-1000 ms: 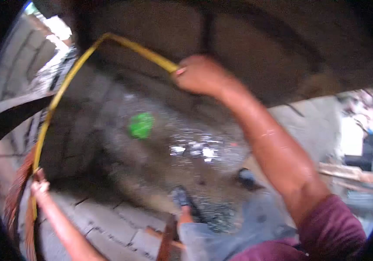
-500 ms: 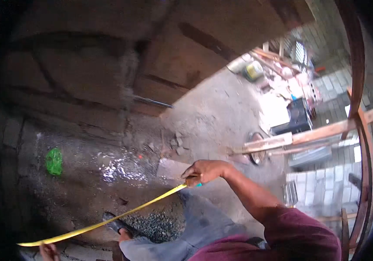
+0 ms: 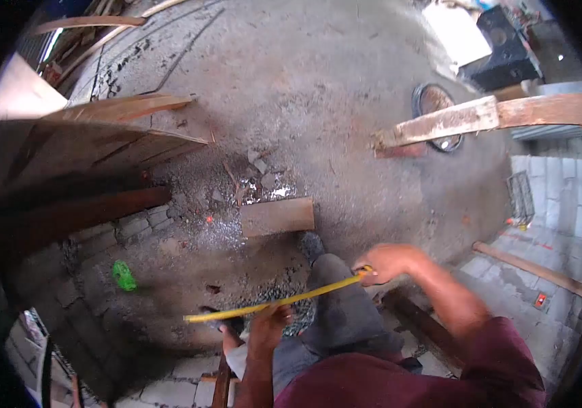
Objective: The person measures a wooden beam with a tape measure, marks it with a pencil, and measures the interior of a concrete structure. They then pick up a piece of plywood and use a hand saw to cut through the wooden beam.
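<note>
A yellow tape measure [image 3: 318, 292] has its blade pulled out across my lap and over the gravel. My right hand [image 3: 389, 263] is closed around the case end, and the fingers hide most of the case. My left hand [image 3: 270, 326] grips the blade from below, part way along it. Past the left hand, the free end of the blade sticks out to the left, near my shoe [image 3: 228, 324]. Dark gravel [image 3: 297, 316] shows beneath the blade, between my legs.
A wooden board [image 3: 277, 217] lies on the wet floor ahead. Further left is a crumpled green plastic item [image 3: 124, 275]. A timber beam [image 3: 440, 124] juts in from the right, over a round pan [image 3: 433, 100]. Wooden panels [image 3: 100, 146] stand at the left.
My view has swung, showing more of the floor. The left hand has moved from near the blade's tip toward the right hand, and the stretch of blade in view looks shorter.
</note>
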`<state>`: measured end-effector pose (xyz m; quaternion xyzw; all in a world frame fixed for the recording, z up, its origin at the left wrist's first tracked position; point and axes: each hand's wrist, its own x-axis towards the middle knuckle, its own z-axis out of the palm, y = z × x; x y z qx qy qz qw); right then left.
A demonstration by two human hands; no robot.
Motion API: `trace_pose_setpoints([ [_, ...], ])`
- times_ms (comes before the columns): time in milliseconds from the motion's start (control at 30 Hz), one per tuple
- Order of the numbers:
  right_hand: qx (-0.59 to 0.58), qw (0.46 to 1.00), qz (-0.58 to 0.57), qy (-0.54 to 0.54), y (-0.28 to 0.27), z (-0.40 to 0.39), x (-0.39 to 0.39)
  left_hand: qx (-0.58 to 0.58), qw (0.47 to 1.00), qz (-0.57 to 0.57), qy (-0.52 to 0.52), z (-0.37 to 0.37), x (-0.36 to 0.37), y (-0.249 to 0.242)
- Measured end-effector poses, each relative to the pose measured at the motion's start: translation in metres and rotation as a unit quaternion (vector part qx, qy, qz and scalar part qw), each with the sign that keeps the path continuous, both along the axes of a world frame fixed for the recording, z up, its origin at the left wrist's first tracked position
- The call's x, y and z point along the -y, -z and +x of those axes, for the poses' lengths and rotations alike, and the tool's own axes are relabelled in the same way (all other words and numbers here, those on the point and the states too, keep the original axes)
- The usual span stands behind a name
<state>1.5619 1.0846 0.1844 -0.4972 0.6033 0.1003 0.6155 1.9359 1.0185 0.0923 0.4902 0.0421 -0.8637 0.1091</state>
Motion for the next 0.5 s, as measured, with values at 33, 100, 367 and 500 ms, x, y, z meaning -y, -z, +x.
trace_pose_setpoints([
  [33, 0.018, 1.000, 0.002, 0.009, 0.004, -0.021, -0.024, 0.002, 0.997, -0.016, 0.072, -0.033, -0.003, 0.002],
  [100, 0.102, 0.991, -0.015, 0.087, 0.010, -0.057, -0.067, -0.009, 0.981, -0.051, 0.185, -0.101, -0.003, -0.002],
  [367, 0.061, 0.874, -0.035, 0.481, 0.000, -0.119, -0.123, 0.127, 0.898, -0.261, 0.331, -0.266, 0.107, -0.075],
  [500, 0.031, 0.790, -0.020, 0.612, 0.019, -0.163, -0.091, 0.232, 0.863, -0.365, 0.262, -0.293, 0.191, -0.087],
])
